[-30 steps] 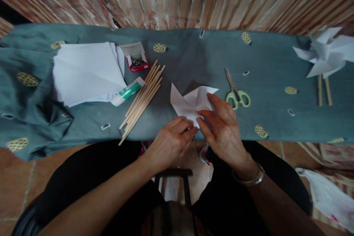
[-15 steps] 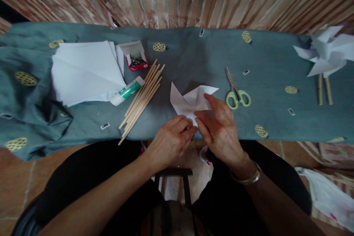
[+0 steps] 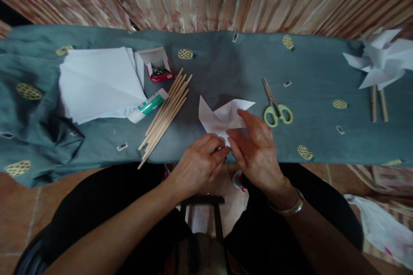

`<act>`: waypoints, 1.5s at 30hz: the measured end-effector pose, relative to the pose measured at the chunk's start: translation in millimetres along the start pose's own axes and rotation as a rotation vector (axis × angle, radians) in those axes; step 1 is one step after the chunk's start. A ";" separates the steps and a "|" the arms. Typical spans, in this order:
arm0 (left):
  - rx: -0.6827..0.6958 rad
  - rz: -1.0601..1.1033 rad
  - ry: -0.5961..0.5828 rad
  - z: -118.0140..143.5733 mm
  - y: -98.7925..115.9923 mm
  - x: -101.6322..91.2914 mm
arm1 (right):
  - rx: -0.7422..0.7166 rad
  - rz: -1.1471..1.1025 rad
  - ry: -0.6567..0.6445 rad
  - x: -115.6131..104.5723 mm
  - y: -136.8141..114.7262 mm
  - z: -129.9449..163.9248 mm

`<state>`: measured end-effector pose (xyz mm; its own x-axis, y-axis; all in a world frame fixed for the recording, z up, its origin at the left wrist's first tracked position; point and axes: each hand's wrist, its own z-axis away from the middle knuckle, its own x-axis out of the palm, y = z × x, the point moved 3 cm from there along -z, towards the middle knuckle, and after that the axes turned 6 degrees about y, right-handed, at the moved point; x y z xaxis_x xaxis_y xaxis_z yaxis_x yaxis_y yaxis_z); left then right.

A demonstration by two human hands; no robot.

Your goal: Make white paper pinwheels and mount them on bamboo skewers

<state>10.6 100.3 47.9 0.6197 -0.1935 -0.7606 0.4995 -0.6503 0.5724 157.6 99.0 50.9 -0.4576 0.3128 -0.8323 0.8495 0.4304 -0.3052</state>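
Note:
A white paper pinwheel lies at the front edge of the cloth-covered table, its folded blades pointing up and outward. My left hand is closed on its near blade, thumb and fingers pinched together close to the edge. From the other side my right hand grips the pinwheel, with a finger on the right blade and others near the centre. The lower part of the paper is hidden by my fingers. Just right of my right hand lie scissors with light green handles, their blades nearly together.
Left of the pinwheel lie several wooden sticks, a green and white glue tube, an open red box of small metal pins and a stack of white paper. Finished-looking pinwheels on sticks rest far right.

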 end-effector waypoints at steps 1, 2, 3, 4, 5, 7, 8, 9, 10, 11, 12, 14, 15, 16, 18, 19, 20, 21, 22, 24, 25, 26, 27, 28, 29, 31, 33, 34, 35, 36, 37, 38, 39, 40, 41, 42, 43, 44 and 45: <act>0.002 0.002 -0.001 -0.2 -0.1 -0.1 | -0.001 0.001 0.000 0.3 0.0 0.2; 0.002 0.004 -0.001 -0.5 -0.1 -0.3 | -0.003 0.002 -0.003 0.8 0.1 0.5; 0.001 0.005 -0.002 -0.8 -0.1 -0.6 | -0.005 0.004 -0.007 1.4 0.1 0.7; 0.000 0.006 -0.003 -1.0 -0.1 -0.8 | -0.007 0.009 -0.012 2.0 0.1 1.0; -0.001 0.007 -0.003 -1.3 -0.2 -1.0 | -0.012 0.015 -0.017 2.6 -0.1 1.3; -0.003 0.008 -0.004 -1.7 -0.2 -1.2 | -0.017 0.029 -0.030 3.7 -0.3 1.6; -0.003 0.009 -0.004 -1.8 -0.2 -1.1 | -0.015 0.035 -0.034 4.0 -0.4 1.6; -0.003 0.009 -0.005 -1.8 -0.3 -0.9 | -0.012 0.037 -0.039 4.3 -0.4 1.6; -0.003 0.009 -0.006 -1.8 -0.4 -0.7 | -0.006 0.035 -0.045 4.6 -0.5 1.5; -0.003 0.008 -0.006 -1.8 -0.5 -0.5 | 0.001 0.031 -0.051 4.7 -0.5 1.3; -0.002 0.007 -0.006 -1.8 -0.7 -0.2 | 0.004 0.028 -0.053 4.8 -0.6 1.0; 0.001 0.004 -0.004 -1.7 -0.8 0.1 | 0.002 0.031 -0.050 4.6 -1.1 0.5; 0.003 0.004 -0.003 -1.7 -0.7 0.2 | -0.002 0.039 -0.051 4.6 -1.3 0.3; 0.004 0.005 -0.001 -1.7 -0.6 0.1 | -0.006 0.049 -0.054 4.6 -1.7 0.1; 0.002 0.006 -0.002 -1.6 -0.2 -0.2 | -0.017 0.070 -0.068 5.1 -2.5 -0.2; 0.000 0.006 -0.006 -1.6 0.0 -0.4 | -0.020 0.081 -0.078 5.4 -2.8 -0.1; -0.002 0.005 -0.011 -1.7 0.0 -0.5 | -0.023 0.092 -0.084 5.8 -3.1 0.0; -0.004 0.002 -0.018 -1.7 0.0 -0.4 | -0.025 0.100 -0.086 6.3 -3.4 0.2; -0.005 -0.002 -0.024 -1.8 -0.2 -0.3 | -0.029 0.107 -0.084 6.8 -3.6 0.5; -0.006 -0.008 -0.030 -1.7 -1.2 0.3 | -0.042 0.120 -0.076 8.1 -3.9 1.3; -0.004 -0.008 -0.029 -1.5 -1.8 0.7 | -0.046 0.122 -0.077 9.2 -3.9 1.8; -0.002 -0.010 -0.027 -1.2 -2.4 1.2 | -0.045 0.120 -0.082 10.4 -3.6 2.2; -0.001 -0.012 -0.027 -0.9 -2.9 1.9 | -0.040 0.115 -0.089 11.6 -3.1 2.5; -0.002 -0.015 -0.028 -0.6 -3.3 2.5 | -0.034 0.108 -0.090 12.7 -2.5 2.6; -0.004 -0.019 -0.030 -0.3 -3.6 3.1 | -0.026 0.103 -0.091 13.6 -1.9 2.7; -0.007 -0.026 -0.032 0.3 -3.4 3.4 | -0.019 0.097 -0.085 15.0 -0.8 2.6; -0.001 -0.025 -0.015 0.4 -2.9 1.3 | -0.012 0.095 -0.077 15.9 0.0 2.6; 0.003 -0.020 0.004 0.2 -3.0 -1.1 | -0.007 0.091 -0.074 16.3 0.5 2.7; 0.007 -0.012 0.028 -0.1 -3.7 -4.3 | -0.001 0.086 -0.072 16.9 0.9 2.9; 0.010 -0.004 0.060 -0.6 -5.0 -8.7 | 0.004 0.080 -0.069 17.5 1.3 3.2; 0.008 0.004 0.098 -1.4 -7.2 -13.9 | 0.007 0.075 -0.068 18.2 1.7 3.5; -0.001 0.012 0.143 -2.4 -10.2 -20.0 | 0.009 0.070 -0.069 19.2 2.1 3.8; -0.018 0.018 0.189 -3.6 -13.9 -26.5 | 0.008 0.065 -0.071 20.2 2.4 4.1; -0.044 0.024 0.235 -4.8 -17.9 -33.2 | 0.007 0.062 -0.069 21.3 2.7 4.5; -0.076 0.030 0.274 -6.1 -22.1 -39.5 | 0.007 0.060 -0.062 22.3 3.1 4.9; -0.109 0.038 0.307 -7.1 -25.8 -45.2 | 0.007 0.060 -0.053 23.3 3.3 5.2; -0.139 0.047 0.335 -7.9 -29.1 -50.1 | 0.007 0.064 -0.043 24.3 3.5 5.5; -0.159 0.056 0.360 -8.4 -31.5 -54.1 | 0.006 0.072 -0.029 25.1 3.6 5.9; -0.170 0.064 0.380 -8.4 -33.1 -57.0 | 0.000 0.081 -0.015 25.7 3.5 6.1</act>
<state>-36.2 139.1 74.9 0.8159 0.0757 -0.5732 0.5260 -0.5089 0.6815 150.5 103.3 25.6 -0.3834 0.3342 -0.8610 0.8837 0.4037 -0.2368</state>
